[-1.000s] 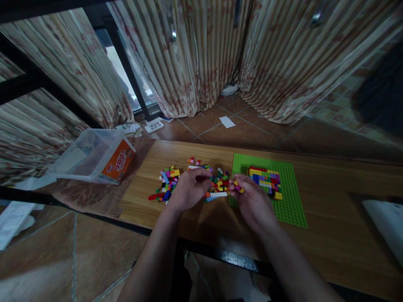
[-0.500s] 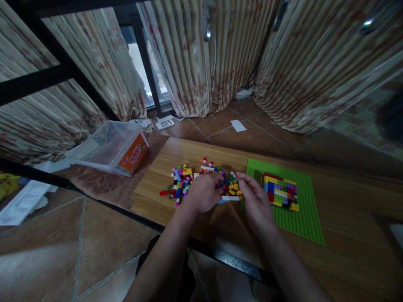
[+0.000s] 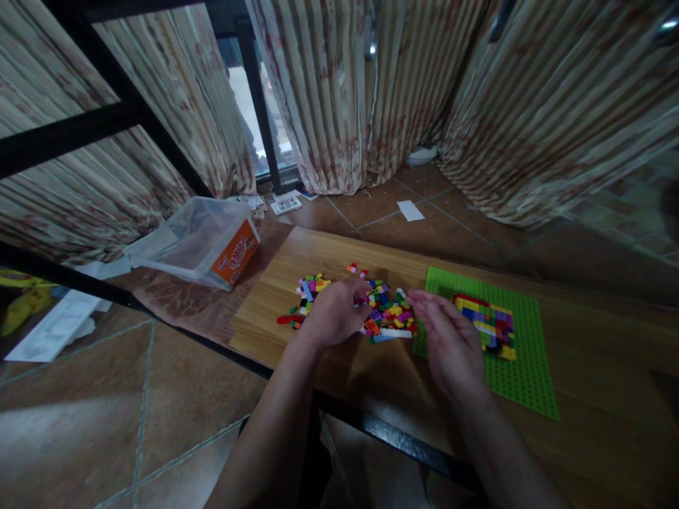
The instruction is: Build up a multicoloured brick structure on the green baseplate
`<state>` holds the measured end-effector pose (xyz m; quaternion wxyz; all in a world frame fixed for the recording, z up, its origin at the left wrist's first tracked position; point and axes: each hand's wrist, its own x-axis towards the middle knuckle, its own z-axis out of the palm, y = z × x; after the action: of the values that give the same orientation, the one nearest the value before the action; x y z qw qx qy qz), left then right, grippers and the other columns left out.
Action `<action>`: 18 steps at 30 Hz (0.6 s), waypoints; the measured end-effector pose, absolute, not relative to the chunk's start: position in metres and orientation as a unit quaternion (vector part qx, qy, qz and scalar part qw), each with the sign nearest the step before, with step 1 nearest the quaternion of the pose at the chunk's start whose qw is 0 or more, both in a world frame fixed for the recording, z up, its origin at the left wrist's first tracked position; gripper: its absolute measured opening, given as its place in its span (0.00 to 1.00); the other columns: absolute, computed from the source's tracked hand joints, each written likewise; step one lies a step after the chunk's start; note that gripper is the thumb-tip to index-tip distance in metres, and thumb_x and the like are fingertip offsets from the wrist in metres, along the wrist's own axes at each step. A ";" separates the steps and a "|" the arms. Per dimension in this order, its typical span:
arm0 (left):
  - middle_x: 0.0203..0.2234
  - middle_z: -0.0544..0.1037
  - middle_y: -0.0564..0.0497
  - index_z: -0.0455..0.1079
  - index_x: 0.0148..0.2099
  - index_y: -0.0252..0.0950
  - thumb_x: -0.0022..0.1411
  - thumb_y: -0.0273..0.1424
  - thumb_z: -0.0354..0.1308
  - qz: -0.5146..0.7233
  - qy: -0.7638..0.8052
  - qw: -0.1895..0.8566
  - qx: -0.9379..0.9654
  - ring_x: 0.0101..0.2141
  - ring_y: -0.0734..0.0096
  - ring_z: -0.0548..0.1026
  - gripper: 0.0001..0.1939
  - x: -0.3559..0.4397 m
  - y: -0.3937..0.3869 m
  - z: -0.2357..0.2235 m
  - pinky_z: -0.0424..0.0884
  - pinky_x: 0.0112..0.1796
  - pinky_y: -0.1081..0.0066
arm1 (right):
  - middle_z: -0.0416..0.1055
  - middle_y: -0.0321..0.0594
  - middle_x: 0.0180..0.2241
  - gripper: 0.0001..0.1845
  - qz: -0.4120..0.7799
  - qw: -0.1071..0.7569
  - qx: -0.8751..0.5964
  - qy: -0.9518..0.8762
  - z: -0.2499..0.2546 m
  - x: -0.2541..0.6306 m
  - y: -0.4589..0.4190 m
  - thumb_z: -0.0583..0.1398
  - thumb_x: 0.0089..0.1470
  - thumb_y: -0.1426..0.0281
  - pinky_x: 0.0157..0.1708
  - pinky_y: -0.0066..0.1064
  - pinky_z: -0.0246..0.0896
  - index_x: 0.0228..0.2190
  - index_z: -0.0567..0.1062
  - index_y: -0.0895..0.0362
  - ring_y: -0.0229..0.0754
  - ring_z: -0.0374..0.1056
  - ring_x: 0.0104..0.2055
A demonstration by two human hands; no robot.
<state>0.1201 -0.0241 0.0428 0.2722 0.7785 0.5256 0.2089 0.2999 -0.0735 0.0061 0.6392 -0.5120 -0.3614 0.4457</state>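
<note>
A loose pile of small coloured toy bricks (image 3: pixel 382 309) lies on the wooden tabletop. Over its left part is my left hand (image 3: pixel 337 311), fingers curved down among the bricks, with a gap between thumb and forefinger. My right hand (image 3: pixel 453 343) hovers at the pile's right end, its thumb and fingertips pressed together; whatever they pinch is too small to make out. Behind that hand is a green studded baseplate (image 3: pixel 530 367), partly covered by it. A multicoloured block of joined bricks (image 3: pixel 491 325) sits on the baseplate, its left edge partly hidden by my fingers.
A clear plastic bin (image 3: pixel 185 237) with an orange label stands left of the wooden board (image 3: pixel 312 247). A black metal rail (image 3: pixel 382 431) runs along the near edge. Striped curtains (image 3: pixel 329 99) hang beyond, and a white paper (image 3: pixel 410 211) lies on the tiled floor.
The view has shifted slightly, so the scene sits further right. My left hand has drawn a little left across the pile, uncovering bricks, and its thumb and forefinger have parted. My right fingertips stay together.
</note>
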 end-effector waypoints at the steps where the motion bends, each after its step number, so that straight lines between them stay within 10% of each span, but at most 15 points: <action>1: 0.40 0.80 0.47 0.74 0.46 0.37 0.56 0.29 0.58 0.192 0.524 0.267 0.786 0.39 0.64 0.77 0.15 0.124 -0.026 0.043 0.72 0.43 0.68 | 0.78 0.40 0.43 0.12 0.439 0.636 -0.521 -0.362 0.007 0.300 -0.075 0.64 0.53 0.59 0.54 0.44 0.61 0.37 0.80 0.52 0.45 0.72 0.47; 10: 0.41 0.80 0.44 0.74 0.47 0.37 0.56 0.25 0.55 0.122 0.523 0.195 0.821 0.43 0.58 0.76 0.16 0.140 -0.031 0.042 0.70 0.46 0.64 | 0.78 0.38 0.33 0.09 0.415 0.590 -0.552 -0.419 0.015 0.292 -0.095 0.63 0.53 0.61 0.39 0.35 0.67 0.34 0.80 0.51 0.42 0.72 0.36; 18: 0.38 0.80 0.47 0.74 0.45 0.33 0.59 0.28 0.56 0.299 0.460 0.419 0.724 0.38 0.66 0.77 0.12 0.141 -0.028 0.047 0.72 0.42 0.68 | 0.77 0.36 0.29 0.08 0.394 0.597 -0.570 -0.405 0.024 0.297 -0.093 0.62 0.53 0.62 0.33 0.32 0.66 0.32 0.79 0.52 0.39 0.70 0.30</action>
<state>0.1406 -0.0279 0.0467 0.4192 0.7236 0.4600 0.2986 0.2966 -0.0928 0.0238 0.5967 -0.5697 -0.4049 0.3943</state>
